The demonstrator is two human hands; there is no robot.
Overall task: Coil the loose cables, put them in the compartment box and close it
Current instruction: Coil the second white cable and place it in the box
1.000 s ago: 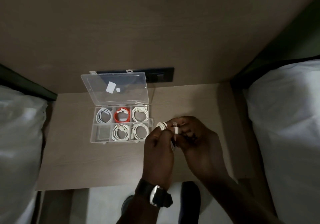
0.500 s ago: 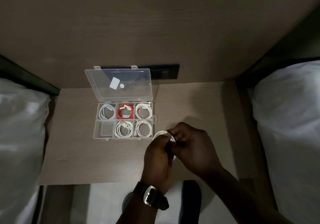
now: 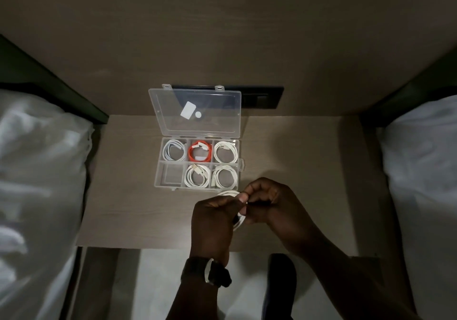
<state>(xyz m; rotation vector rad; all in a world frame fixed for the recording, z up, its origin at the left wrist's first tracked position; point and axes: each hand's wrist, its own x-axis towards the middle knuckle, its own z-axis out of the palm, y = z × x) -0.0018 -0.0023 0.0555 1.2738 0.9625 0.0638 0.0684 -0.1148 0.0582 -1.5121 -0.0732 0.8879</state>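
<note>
Here, both hands (image 3: 243,210) gripping one white cable (image 3: 238,220), five coils boxed (image 3: 199,163), one compartment (image 3: 171,177) empty

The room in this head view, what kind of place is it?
Probably a bedroom or hotel room: a light wooden bedside table stands between two beds with white bedding, and a dark socket panel sits in the wooden wall panel behind it.

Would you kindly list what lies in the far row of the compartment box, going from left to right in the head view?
Pale bluish-white coiled cable → orange coiled cable → white coiled cable, each in its own compartment of the box.
</note>
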